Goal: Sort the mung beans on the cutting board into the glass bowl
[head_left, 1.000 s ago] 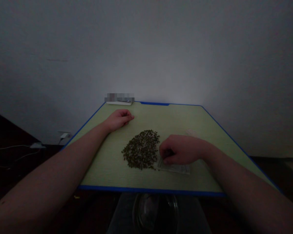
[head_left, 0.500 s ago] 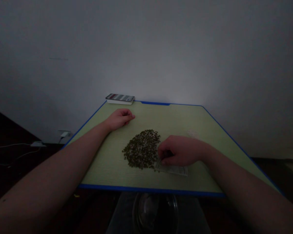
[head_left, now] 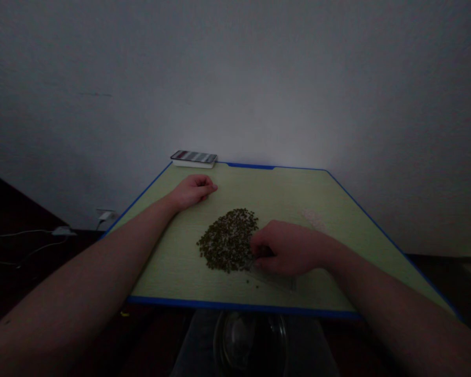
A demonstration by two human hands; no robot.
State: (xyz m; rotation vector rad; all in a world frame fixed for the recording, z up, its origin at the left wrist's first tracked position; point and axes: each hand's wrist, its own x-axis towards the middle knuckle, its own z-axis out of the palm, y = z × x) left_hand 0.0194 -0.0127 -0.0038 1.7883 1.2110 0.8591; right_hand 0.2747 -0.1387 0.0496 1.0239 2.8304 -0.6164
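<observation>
A pile of small dark green beans (head_left: 228,243), with paler specks among them, lies spread on the light green tabletop (head_left: 282,193). My right hand (head_left: 280,246) is at the pile's right edge, its thumb and fingers curled into a pinch. From under it runs a flat see-through piece (head_left: 278,281), like a clear plastic bag, blurred and seemingly gripped at its left end. Two or so loose beans (head_left: 252,284) sit just in front of the pile. Beyond the pile, to the left, my left hand (head_left: 192,191) rests on the table, fingers curled in, nothing visible in them.
Pale small bits (head_left: 314,217) are scattered beyond my right wrist. A phone (head_left: 194,156) lies on a white box at the far left corner. Below the front edge, a round glass vessel (head_left: 251,343) is at my lap. A white plug (head_left: 105,215) and cables are at left.
My right hand has shifted slightly left and down, and the see-through piece has moved with it. Loose beans in front of the pile lie somewhat lower. My left hand stays still.
</observation>
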